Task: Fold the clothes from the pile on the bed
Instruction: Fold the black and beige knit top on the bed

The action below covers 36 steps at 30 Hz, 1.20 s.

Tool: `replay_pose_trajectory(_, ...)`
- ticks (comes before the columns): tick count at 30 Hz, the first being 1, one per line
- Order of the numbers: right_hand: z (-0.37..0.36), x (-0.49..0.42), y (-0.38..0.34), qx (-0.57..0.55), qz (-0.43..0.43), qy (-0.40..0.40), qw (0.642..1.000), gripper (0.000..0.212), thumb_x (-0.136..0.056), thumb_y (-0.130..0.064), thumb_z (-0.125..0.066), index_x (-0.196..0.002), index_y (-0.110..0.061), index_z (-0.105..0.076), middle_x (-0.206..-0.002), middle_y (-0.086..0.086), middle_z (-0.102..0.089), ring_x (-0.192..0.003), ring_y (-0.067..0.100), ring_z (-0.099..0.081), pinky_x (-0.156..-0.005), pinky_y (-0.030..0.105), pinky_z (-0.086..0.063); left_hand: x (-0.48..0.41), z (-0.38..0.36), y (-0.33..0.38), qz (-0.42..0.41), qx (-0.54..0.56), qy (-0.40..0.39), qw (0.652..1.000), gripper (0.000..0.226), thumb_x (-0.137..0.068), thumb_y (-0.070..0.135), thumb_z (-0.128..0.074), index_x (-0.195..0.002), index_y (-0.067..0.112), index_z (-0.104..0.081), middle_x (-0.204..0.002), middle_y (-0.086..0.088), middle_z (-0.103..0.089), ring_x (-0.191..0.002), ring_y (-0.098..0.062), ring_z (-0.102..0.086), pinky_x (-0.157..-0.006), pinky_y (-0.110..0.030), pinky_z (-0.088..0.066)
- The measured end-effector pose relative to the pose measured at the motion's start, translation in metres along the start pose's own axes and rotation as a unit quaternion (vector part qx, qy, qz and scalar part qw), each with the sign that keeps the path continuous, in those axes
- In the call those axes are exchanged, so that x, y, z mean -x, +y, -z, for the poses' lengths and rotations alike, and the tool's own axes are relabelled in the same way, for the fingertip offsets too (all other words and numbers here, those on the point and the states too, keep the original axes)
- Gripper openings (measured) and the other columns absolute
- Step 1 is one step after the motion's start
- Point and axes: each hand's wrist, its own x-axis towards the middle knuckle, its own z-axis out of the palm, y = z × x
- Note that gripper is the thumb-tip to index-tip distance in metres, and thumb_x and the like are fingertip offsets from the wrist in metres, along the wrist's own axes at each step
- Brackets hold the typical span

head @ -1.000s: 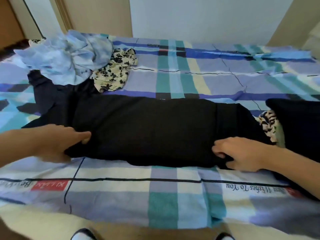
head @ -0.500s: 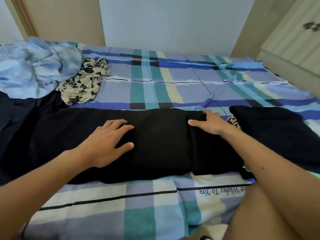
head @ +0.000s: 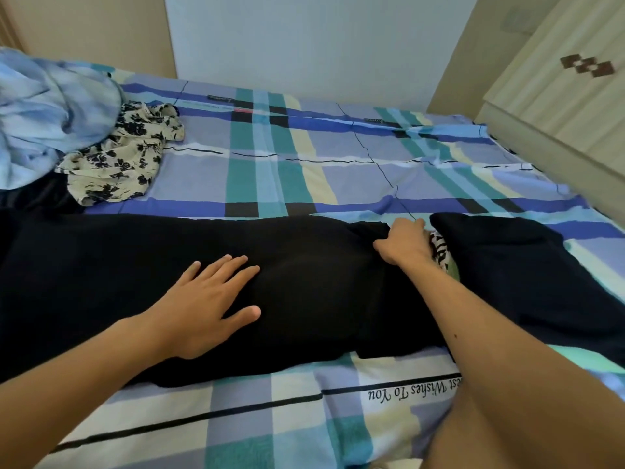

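Note:
A long black garment [head: 297,286] lies stretched across the bed [head: 304,177] from left to right, folded into a narrow band. My left hand [head: 206,299] rests flat on its middle with straight, spread fingers. My right hand [head: 404,243] is at the garment's far right corner, fingers curled down over the fabric edge. At the back left sits the pile: a pale blue tie-dye garment [head: 50,110] and a cream garment with black flowers [head: 125,157].
A folded black garment [head: 527,275] lies at the right on a black-and-white patterned piece [head: 439,252]. A cream cabinet [head: 568,96] stands to the right of the bed. The plaid sheet's front edge runs along the bottom of the view.
Both hands went from the garment's near edge onto it: the left slid to the middle, the right reached to the far right corner. The camera came closer and turned right.

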Motion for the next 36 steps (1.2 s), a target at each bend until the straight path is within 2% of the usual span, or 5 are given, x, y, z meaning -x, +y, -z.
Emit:
replay_pose_trajectory(11,0.038,0.015,0.022,-0.146,-0.063,-0.285,0.945,0.111,-0.063,-0.054,-0.087,-0.151,-0.012,-0.035,-0.146,0.012,-0.048,-0.111,0.032,-0.055,-0.088,0.042,-0.044,-0.004,0.013,0.048,-0.052,0.016,0.111,0.992,0.076,-0.09,0.073,-0.021,-0.157,0.037,-0.009,-0.166,0.009,0.004,-0.153,-0.015,0.013,-0.125,-0.046,-0.006)
replay_pose_trajectory(22,0.071,0.043,-0.022,-0.119,0.119,-0.186,0.968,0.028,-0.069,-0.017,-0.084,-0.094,-0.017,-0.072,-0.096,0.006,-0.074,-0.09,0.026,-0.069,-0.075,0.033,-0.051,-0.022,-0.014,0.086,-0.176,0.126,-0.032,0.976,0.057,-0.101,0.061,-0.023,-0.152,0.039,-0.033,-0.166,0.012,-0.002,-0.149,-0.004,0.022,-0.12,-0.043,0.02)
replay_pose_trajectory(27,0.092,0.079,-0.107,0.011,0.22,-0.141,0.965,0.056,-0.07,-0.026,-0.085,-0.118,-0.011,-0.06,-0.109,0.01,-0.066,-0.095,0.03,-0.064,-0.084,0.037,-0.052,-0.024,0.041,0.053,-0.059,0.539,-0.086,0.836,0.034,-0.093,0.011,-0.045,-0.117,0.012,-0.07,-0.131,-0.003,-0.066,-0.124,-0.009,-0.058,-0.112,-0.025,-0.035)
replay_pose_trajectory(32,0.087,0.121,-0.154,-0.218,0.341,-0.356,0.842,0.071,-0.084,-0.032,-0.078,-0.145,-0.022,-0.043,-0.115,-0.001,-0.069,-0.093,0.015,-0.074,-0.078,0.029,-0.06,-0.019,0.072,-0.025,0.213,0.72,0.019,0.66,0.065,-0.099,0.06,-0.027,-0.11,0.009,-0.065,-0.105,-0.015,-0.074,-0.095,-0.031,-0.07,-0.079,-0.042,-0.053)
replay_pose_trajectory(36,0.055,0.111,-0.138,-0.319,0.333,-0.248,0.852,0.039,-0.096,-0.017,-0.064,-0.134,-0.023,-0.056,-0.117,0.0,-0.07,-0.101,0.013,-0.072,-0.094,0.037,-0.057,-0.019,0.063,-0.032,0.279,0.649,0.016,0.707,0.087,-0.078,0.083,-0.046,-0.13,0.014,-0.057,-0.12,-0.009,-0.065,-0.108,-0.032,-0.061,-0.081,-0.039,-0.049)
